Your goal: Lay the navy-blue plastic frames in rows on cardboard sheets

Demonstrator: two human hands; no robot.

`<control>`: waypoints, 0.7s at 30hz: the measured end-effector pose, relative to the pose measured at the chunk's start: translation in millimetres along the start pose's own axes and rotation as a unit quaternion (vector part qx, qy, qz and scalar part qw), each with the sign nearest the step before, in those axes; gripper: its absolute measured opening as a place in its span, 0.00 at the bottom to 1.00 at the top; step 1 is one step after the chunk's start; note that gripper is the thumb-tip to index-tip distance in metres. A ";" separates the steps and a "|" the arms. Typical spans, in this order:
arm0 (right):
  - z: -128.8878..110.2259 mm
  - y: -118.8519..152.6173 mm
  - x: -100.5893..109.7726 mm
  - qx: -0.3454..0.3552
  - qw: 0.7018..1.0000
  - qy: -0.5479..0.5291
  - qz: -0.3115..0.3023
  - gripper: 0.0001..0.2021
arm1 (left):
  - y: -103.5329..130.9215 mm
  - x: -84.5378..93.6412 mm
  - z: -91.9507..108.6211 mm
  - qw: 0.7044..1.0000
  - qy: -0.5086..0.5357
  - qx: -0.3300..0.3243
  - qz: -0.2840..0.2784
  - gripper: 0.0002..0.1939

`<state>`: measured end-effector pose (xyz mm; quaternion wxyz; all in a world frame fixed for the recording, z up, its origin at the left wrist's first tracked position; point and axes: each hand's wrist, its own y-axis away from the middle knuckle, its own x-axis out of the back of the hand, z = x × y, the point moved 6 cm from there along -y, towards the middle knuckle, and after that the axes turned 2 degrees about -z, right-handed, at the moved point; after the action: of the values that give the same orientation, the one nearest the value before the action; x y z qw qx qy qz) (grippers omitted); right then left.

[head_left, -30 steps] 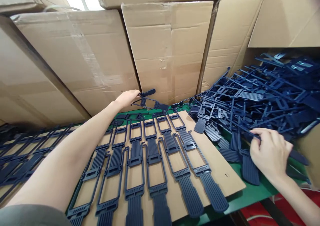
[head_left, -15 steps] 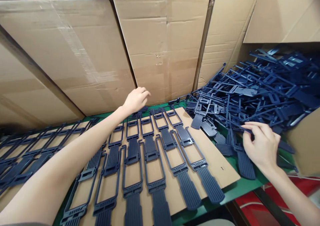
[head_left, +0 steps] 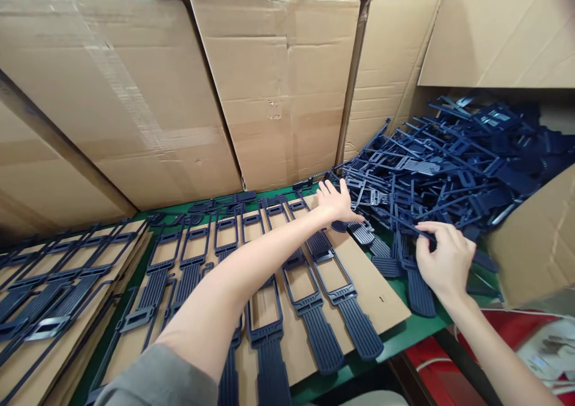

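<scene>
My left hand [head_left: 336,201] reaches to the far right corner of a cardboard sheet [head_left: 366,283], its fingers spread and nothing visible in them. It is beside the near-left edge of a heap of dark blue plastic parts [head_left: 453,172]. My right hand [head_left: 444,256] is at the front of that heap, thumb and fingers closed on a thin bar of one dark blue plastic part [head_left: 422,231]. Ribbed, paddle-ended frames, such as one plastic frame [head_left: 354,325], lie in rows on the sheet. My left forearm hides some of them.
Tall cardboard boxes [head_left: 278,82] stand along the back. On the left, stacked cardboard sheets [head_left: 96,328] bear more dark frames. A cardboard flap [head_left: 534,238] stands right of the heap. The green tabletop [head_left: 395,334] shows along the front edge.
My left hand has moved right across the sheet to the heap's edge, and its fingers have spread. My right hand keeps its pinch at the heap. The view has shifted slightly.
</scene>
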<state>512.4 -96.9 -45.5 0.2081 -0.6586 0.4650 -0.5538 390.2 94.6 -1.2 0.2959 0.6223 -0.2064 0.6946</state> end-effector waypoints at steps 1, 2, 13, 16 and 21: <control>-0.2 0.0 0.5 -0.001 1.000 -0.005 0.002 0.09 | -4.8 -2.7 4.4 1.000 -0.005 0.012 -0.002 0.63; -0.3 0.1 1.2 -0.002 1.000 -0.008 0.006 0.09 | -8.2 -4.3 8.6 1.000 -0.008 0.022 -0.001 0.61; -1.4 -0.2 3.1 -0.014 1.000 -0.008 0.012 0.08 | -8.2 -10.2 40.2 0.991 0.088 0.097 0.036 0.41; 0.1 0.5 2.2 -0.017 1.000 0.001 0.012 0.08 | -6.3 -14.6 49.8 0.978 0.162 0.117 0.055 0.39; 1.5 0.8 1.2 -0.014 1.000 0.006 0.017 0.08 | -7.3 -20.0 50.4 0.966 0.213 0.128 0.076 0.33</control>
<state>513.4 -98.7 -46.0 0.2052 -0.6504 0.4851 -0.5473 433.5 63.9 -14.4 0.1977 0.4750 -0.0949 0.8522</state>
